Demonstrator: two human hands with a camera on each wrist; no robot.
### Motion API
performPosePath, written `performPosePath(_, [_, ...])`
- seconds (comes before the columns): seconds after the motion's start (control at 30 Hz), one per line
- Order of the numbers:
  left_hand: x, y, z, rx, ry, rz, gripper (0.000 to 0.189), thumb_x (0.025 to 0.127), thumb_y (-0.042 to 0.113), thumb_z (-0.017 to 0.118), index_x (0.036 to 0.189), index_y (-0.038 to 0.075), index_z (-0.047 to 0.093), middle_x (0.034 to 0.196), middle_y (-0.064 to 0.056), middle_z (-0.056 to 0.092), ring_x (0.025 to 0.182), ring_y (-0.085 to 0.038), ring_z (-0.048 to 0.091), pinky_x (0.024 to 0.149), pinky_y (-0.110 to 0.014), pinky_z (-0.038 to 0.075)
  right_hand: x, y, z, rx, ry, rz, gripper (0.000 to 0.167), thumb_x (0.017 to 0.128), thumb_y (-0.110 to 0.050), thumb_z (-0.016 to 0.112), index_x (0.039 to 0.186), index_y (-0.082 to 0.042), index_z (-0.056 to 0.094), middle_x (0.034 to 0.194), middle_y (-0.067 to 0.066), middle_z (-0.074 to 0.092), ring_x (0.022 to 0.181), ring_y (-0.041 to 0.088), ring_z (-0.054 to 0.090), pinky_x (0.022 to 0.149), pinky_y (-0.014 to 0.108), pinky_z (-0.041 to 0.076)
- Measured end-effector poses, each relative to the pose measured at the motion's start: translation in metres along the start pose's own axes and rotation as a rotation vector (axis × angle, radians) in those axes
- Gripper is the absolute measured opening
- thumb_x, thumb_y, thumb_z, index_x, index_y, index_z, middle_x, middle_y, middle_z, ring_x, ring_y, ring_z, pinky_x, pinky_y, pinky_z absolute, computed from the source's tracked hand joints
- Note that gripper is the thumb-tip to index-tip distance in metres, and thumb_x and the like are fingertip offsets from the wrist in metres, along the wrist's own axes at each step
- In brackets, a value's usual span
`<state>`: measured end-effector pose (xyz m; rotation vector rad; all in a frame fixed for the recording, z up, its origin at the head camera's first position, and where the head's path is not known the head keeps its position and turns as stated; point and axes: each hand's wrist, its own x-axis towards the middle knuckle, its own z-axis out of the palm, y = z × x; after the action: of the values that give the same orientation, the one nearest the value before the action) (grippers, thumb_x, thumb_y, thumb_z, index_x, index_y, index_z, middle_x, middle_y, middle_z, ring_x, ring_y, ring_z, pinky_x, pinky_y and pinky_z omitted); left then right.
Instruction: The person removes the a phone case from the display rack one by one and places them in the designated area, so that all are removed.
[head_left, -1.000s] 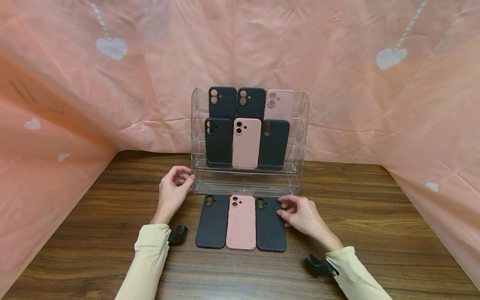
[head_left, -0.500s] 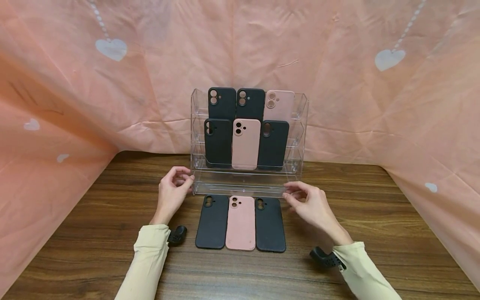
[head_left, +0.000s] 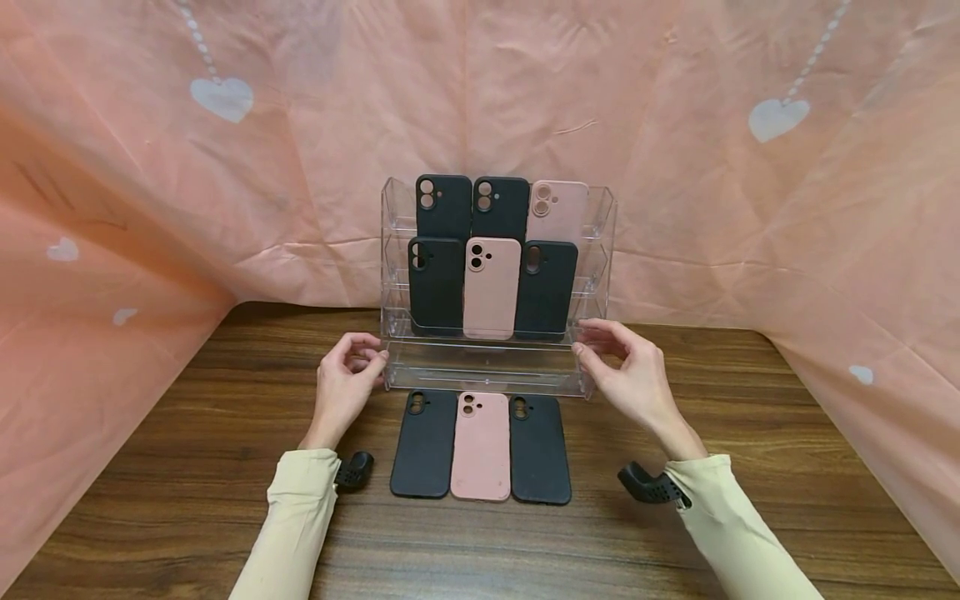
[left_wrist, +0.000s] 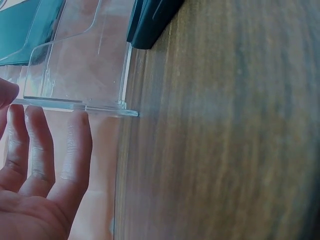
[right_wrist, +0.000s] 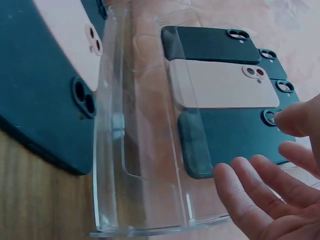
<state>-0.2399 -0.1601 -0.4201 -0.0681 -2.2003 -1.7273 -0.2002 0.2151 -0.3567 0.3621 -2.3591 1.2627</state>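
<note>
A clear tiered display rack (head_left: pixel 487 358) stands on the table with phone cases in two rows. The front row has a black case (head_left: pixel 437 287), a pink case (head_left: pixel 492 287) and another black case (head_left: pixel 548 287). My left hand (head_left: pixel 347 383) pinches the rack's left side wall near the bottom, its fingertips along the outside in the left wrist view. By the rack's right edge, my right hand (head_left: pixel 633 379) has its fingers loosely extended and grips nothing. Flat before the rack lie a black case (head_left: pixel 423 446), a pink case (head_left: pixel 482 450) and a black case (head_left: pixel 540 454).
Behind the front row stand two black cases, one (head_left: pixel 444 204) left of the other (head_left: pixel 501 204), and a pink case (head_left: pixel 558 208). The lowest tier holds no case. Peach fabric (head_left: pixel 690 167) with white hearts encloses the wood-grain table (head_left: pixel 750 467).
My right hand has left the right-hand black case on the table and moved up along the rack's right side. My left hand has stayed in place.
</note>
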Motion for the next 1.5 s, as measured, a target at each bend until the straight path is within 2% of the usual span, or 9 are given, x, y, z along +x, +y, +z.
performPosePath(0.23, [0.000, 0.000, 0.000, 0.003, 0.004, 0.000, 0.018, 0.093, 0.009, 0.072, 0.110, 0.004, 0.067, 0.087, -0.006, 0.063, 0.070, -0.008, 0.068, 0.063, -0.028, 0.064, 0.015, -0.004, -0.001, 0.096, 0.056, -0.022, 0.032, 0.091, -0.005, 0.074, 0.122, 0.001, 0.069, 0.110, 0.022, 0.074, 0.089, -0.008, 0.067, 0.078, 0.009, 0.057])
performPosePath(0.4, [0.000, 0.000, 0.000, 0.009, 0.000, 0.004, 0.019, 0.093, 0.009, 0.072, 0.111, 0.005, 0.067, 0.087, -0.005, 0.064, 0.073, -0.013, 0.070, 0.065, -0.033, 0.065, 0.025, -0.006, -0.002, 0.118, 0.085, -0.039, 0.032, 0.092, -0.004, 0.073, 0.123, 0.002, 0.068, 0.112, 0.021, 0.073, 0.090, -0.007, 0.068, 0.078, 0.008, 0.057])
performPosePath(0.57, [0.000, 0.001, 0.000, 0.009, 0.000, 0.003, 0.019, 0.093, 0.009, 0.073, 0.111, 0.005, 0.067, 0.086, -0.004, 0.063, 0.073, -0.017, 0.070, 0.065, -0.032, 0.065, 0.032, -0.006, -0.001, 0.109, 0.111, -0.048, 0.035, 0.093, -0.005, 0.072, 0.127, -0.002, 0.066, 0.114, 0.021, 0.073, 0.092, -0.007, 0.067, 0.080, 0.007, 0.056])
performPosePath(0.97, [0.000, 0.001, 0.000, 0.005, -0.006, 0.002, 0.019, 0.093, 0.008, 0.072, 0.111, 0.004, 0.066, 0.086, -0.003, 0.063, 0.071, -0.012, 0.069, 0.064, -0.032, 0.065, 0.050, -0.008, 0.005, 0.121, 0.152, -0.019, 0.040, 0.093, -0.010, 0.073, 0.132, -0.006, 0.064, 0.121, 0.019, 0.071, 0.098, -0.006, 0.066, 0.087, 0.009, 0.055])
performPosePath(1.07, [0.000, 0.001, 0.000, 0.004, -0.008, 0.002, 0.020, 0.093, 0.007, 0.072, 0.111, 0.004, 0.066, 0.086, -0.003, 0.063, 0.070, -0.010, 0.068, 0.064, -0.030, 0.065, 0.054, -0.010, 0.007, 0.127, 0.155, -0.002, 0.042, 0.093, -0.012, 0.073, 0.134, -0.007, 0.063, 0.123, 0.018, 0.071, 0.101, 0.000, 0.068, 0.088, 0.009, 0.054])
performPosePath(1.17, [0.000, 0.001, 0.000, 0.005, -0.009, 0.003, 0.020, 0.093, 0.007, 0.072, 0.111, 0.004, 0.066, 0.086, -0.003, 0.063, 0.071, -0.010, 0.068, 0.064, -0.029, 0.064, 0.059, -0.011, 0.010, 0.116, 0.166, 0.017, 0.044, 0.093, -0.013, 0.074, 0.135, -0.007, 0.062, 0.124, 0.017, 0.071, 0.106, 0.012, 0.071, 0.090, 0.012, 0.056])
performPosePath(1.33, [0.000, 0.001, 0.000, 0.001, -0.010, -0.003, 0.020, 0.093, 0.008, 0.073, 0.111, 0.004, 0.066, 0.085, -0.001, 0.063, 0.071, -0.009, 0.068, 0.064, -0.030, 0.065, 0.065, -0.010, 0.014, 0.092, 0.179, 0.035, 0.046, 0.092, -0.014, 0.074, 0.136, -0.004, 0.061, 0.122, 0.019, 0.071, 0.108, 0.030, 0.073, 0.094, 0.028, 0.061])
performPosePath(1.4, [0.001, 0.001, 0.000, -0.001, -0.010, -0.007, 0.020, 0.092, 0.008, 0.073, 0.111, 0.004, 0.066, 0.084, 0.001, 0.063, 0.071, -0.007, 0.067, 0.065, -0.030, 0.065, 0.066, -0.009, 0.015, 0.081, 0.175, 0.046, 0.048, 0.092, -0.016, 0.074, 0.136, -0.004, 0.060, 0.121, 0.019, 0.071, 0.106, 0.032, 0.074, 0.091, 0.024, 0.061])
performPosePath(1.5, [0.001, 0.001, 0.000, -0.007, -0.009, -0.010, 0.020, 0.092, 0.008, 0.073, 0.111, 0.004, 0.066, 0.083, 0.002, 0.063, 0.071, -0.005, 0.067, 0.066, -0.032, 0.065, 0.068, -0.008, 0.017, 0.068, 0.168, 0.065, 0.049, 0.092, -0.018, 0.075, 0.138, -0.006, 0.059, 0.119, 0.019, 0.071, 0.103, 0.033, 0.074, 0.079, 0.012, 0.058])
